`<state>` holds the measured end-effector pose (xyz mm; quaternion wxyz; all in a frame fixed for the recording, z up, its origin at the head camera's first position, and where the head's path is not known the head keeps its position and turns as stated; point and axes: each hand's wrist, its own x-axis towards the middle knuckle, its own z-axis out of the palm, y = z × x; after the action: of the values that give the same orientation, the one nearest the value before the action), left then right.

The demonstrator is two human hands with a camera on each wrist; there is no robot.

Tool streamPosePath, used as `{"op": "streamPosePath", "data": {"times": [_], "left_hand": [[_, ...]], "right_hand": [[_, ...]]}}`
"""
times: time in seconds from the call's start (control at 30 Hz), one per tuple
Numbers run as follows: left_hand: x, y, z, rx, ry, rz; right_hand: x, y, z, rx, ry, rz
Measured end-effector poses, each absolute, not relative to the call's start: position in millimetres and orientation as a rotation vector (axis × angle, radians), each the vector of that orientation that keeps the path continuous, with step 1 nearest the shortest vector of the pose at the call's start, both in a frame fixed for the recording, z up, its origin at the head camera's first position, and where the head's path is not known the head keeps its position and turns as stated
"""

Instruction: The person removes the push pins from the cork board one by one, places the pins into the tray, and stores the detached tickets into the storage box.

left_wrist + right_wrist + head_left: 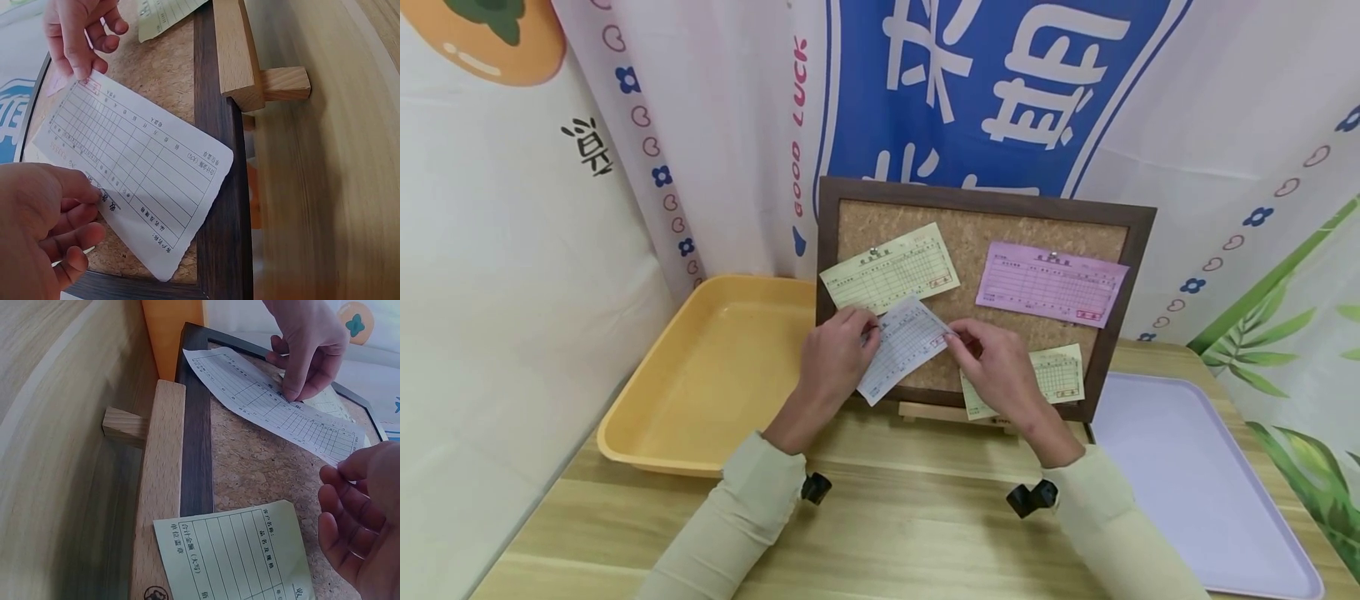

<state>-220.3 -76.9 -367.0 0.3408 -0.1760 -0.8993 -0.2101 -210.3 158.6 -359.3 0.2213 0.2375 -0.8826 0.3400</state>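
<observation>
A white receipt slip (904,343) with a printed grid lies tilted in front of the lower left of a framed cork board (985,217). My left hand (841,346) pinches its upper left edge between thumb and fingers; whether a pin is under them is hidden. My right hand (997,362) pinches the slip's right corner, near a red stamp. On the board, a yellow-green slip (891,271) hangs above the white one and a pink slip (1052,283) hangs at upper right. Another yellow-green slip (1060,375) hangs at lower right, partly behind my right hand.
The board leans on a wooden stand (240,62) on the wood-grain table (910,517). To the left sits a yellow tray (700,367); a lilac tray (1187,475) lies to the right. A printed curtain (737,125) hangs behind.
</observation>
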Motion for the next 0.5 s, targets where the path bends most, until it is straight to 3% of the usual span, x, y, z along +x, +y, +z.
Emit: {"op": "streamPosePath", "data": {"times": [0.5], "left_hand": [[-223.0, -78.0, -369.2, -0.459, -2.334, -0.545]], "right_hand": [[-210.4, 159.2, -360.2, 0.656, -2.424, 0.979]]}}
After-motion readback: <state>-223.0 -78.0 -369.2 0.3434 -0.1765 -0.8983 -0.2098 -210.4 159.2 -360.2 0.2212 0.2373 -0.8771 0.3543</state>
